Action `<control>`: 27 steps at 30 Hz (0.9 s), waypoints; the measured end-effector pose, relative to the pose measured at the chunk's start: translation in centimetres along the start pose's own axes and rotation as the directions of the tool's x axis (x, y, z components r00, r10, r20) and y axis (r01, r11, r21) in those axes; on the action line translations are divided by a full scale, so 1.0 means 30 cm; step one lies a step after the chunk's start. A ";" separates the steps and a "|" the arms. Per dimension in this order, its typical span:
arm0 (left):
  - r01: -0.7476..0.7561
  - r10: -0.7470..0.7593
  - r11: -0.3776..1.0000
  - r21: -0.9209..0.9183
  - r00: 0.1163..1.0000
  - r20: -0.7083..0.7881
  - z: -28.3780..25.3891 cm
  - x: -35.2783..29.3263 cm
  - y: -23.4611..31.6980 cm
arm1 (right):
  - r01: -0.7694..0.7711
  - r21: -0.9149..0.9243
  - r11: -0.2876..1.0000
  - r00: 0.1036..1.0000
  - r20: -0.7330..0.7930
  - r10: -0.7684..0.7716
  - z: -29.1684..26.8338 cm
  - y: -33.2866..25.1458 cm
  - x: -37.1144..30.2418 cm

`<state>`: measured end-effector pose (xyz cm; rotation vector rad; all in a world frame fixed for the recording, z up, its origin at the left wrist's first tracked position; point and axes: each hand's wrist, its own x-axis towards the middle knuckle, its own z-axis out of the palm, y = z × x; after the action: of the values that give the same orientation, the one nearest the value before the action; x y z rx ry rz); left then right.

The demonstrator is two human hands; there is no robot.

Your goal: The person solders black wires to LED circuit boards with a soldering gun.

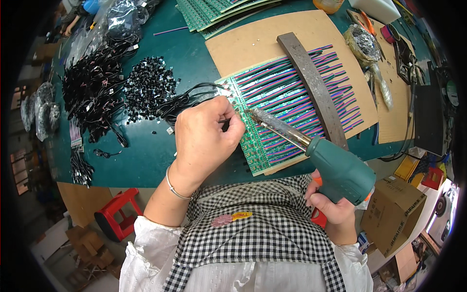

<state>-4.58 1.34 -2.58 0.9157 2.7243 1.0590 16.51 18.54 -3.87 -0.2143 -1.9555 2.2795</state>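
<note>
Room: a cluttered workshop; we see a red stool (116, 214) low on the left, a carton (394, 214) low on the right.
Table: green top (151, 168) under a cardboard sheet (258, 41); the board (250, 148) lies on that sheet, its coloured wires (348, 95) running off to the right.
Left hand: thumb and forefinger of the left hand (204, 134) pressed together at the board's left edge, pinching what we take for a black lead (225, 125); its end is hidden from us.
Right hand: the right hand (335, 207) is closed round the handle of the green iron (335, 168), tip slanted in over the board.
Burn risk: the tip is just beside the left fingertips; a slip by either hand, we judge, could scorch skin.
Joint risk: should the lead drift in the pinch, we'd expect a weak or crooked joint, or a bridge between neighbouring contacts.
Bar: dark bar (314, 87) across the wires, seemingly as a weight; knocked, it could let the board slide.
Cable pile: black cables (95, 92) at left, small connectors (151, 87) heaped beside; a snagged loop might tug the work.
Far edge: stacked boards (214, 12).
Right side: plastic-wrapped bundle (362, 44), orange-handled pliers (367, 22).
</note>
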 end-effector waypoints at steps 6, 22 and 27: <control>-0.058 0.057 0.998 -0.027 0.997 -0.044 0.016 -0.004 -0.013 | -0.004 -0.040 0.999 1.000 0.013 0.005 -0.001 0.002 0.003; -0.060 0.059 0.998 -0.019 0.998 -0.028 0.005 -0.004 -0.010 | -0.056 0.205 0.977 0.987 -0.138 0.085 0.004 -0.043 0.012; -0.063 0.063 0.998 0.008 0.997 -0.036 0.003 -0.004 -0.003 | -0.036 0.214 0.976 0.985 -0.155 0.070 0.009 -0.048 0.015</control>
<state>-4.49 1.28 -2.72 0.9995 2.7468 1.0876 16.04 18.59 -2.40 -0.4187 -1.6365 2.3967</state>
